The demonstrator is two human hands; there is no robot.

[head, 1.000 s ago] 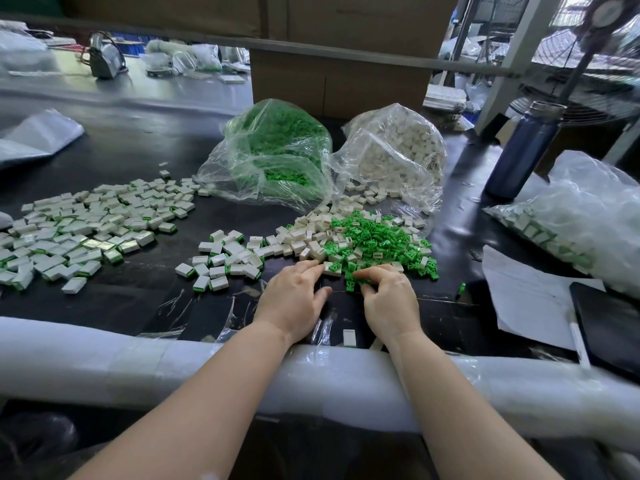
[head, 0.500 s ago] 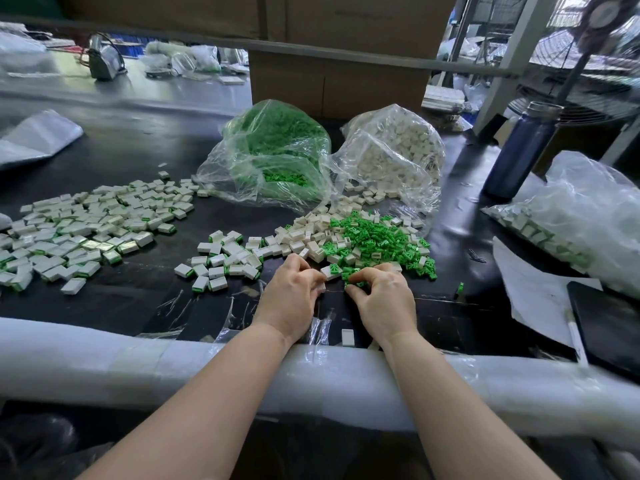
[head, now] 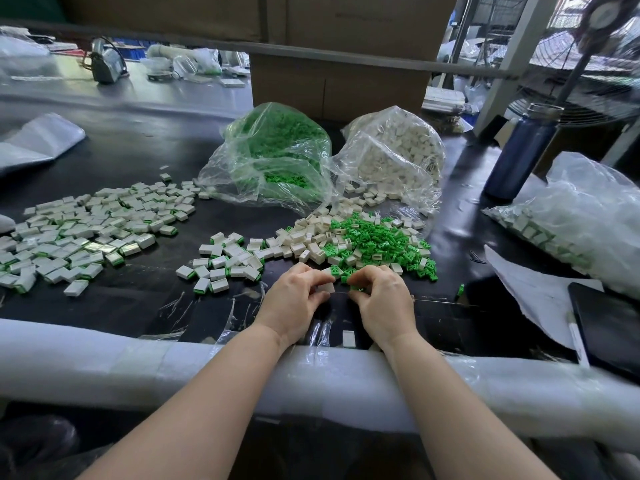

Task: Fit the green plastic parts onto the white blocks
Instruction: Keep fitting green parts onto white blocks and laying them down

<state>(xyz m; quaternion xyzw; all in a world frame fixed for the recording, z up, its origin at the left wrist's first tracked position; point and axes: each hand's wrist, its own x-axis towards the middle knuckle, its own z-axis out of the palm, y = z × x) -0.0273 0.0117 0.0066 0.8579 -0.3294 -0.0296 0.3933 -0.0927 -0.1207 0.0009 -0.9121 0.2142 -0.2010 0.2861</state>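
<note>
two hands work at the near edge of the loose green-and-white pile on the dark surface (head: 138, 140).

the left hand (head: 294, 299) curls its fingers and thumb round a white block (head: 326, 288), whose long axis runs roughly left to right, its right end turned towards the other hand. the right hand (head: 381, 299) pinches a green plastic part (head: 356, 288) just beside that block; which way the part points cannot be told, since the fingers hide most of it. the two pieces sit close, contact unclear. just beyond lie loose green parts (head: 377, 240) and loose white blocks (head: 304, 240). further left are fitted blocks (head: 86, 230). at the far side stand a bag of green parts (head: 277, 154) and a bag of white blocks (head: 394, 154). one stray white block (head: 349, 338) lies near, between the wrists.
</note>
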